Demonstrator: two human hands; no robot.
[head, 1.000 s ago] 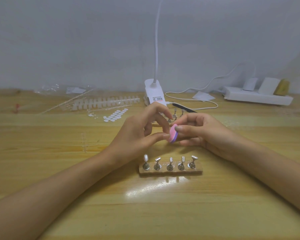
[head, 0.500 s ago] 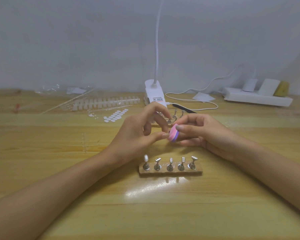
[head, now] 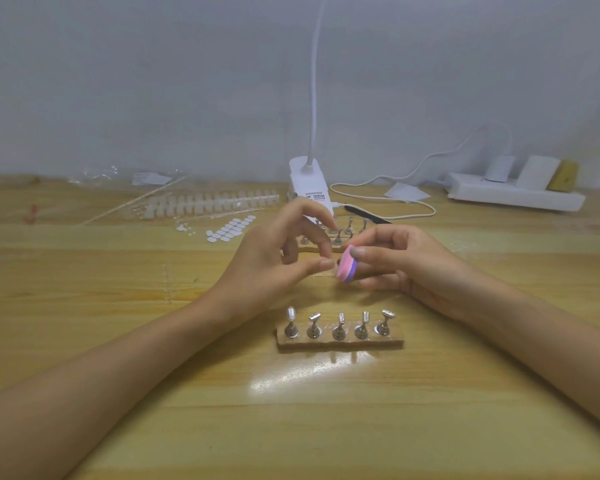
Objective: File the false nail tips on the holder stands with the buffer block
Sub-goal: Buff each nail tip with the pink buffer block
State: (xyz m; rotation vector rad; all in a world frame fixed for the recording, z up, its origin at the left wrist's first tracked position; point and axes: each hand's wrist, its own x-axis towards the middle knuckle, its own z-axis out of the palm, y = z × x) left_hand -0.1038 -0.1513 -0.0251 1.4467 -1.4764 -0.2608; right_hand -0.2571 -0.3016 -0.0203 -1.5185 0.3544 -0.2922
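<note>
My right hand point(head: 409, 261) grips a small pink and purple buffer block point(head: 346, 268) between thumb and fingers, above the table's middle. My left hand point(head: 271, 261) faces it with curled fingers. Its thumb and middle finger pinch what looks like a small clear nail tip point(head: 334, 264) right against the block; the tip is barely visible. A wooden base point(head: 340, 342) with several metal holder stands point(head: 339, 327) lies just in front of both hands. A second base with stands point(head: 349, 226) sits behind them, partly hidden by my left fingers.
White nail-tip strips point(head: 208, 202) and small sticker dots point(head: 231, 230) lie at the back left beside clear packaging point(head: 125, 178). A white clip lamp point(head: 309, 181) with its cable stands behind the hands, and a black file point(head: 368, 214) lies beside it. A power strip point(head: 513, 195) is at the back right.
Both hands stay in nearly the same place. The buffer block shifts only slightly against my left thumb tip.
</note>
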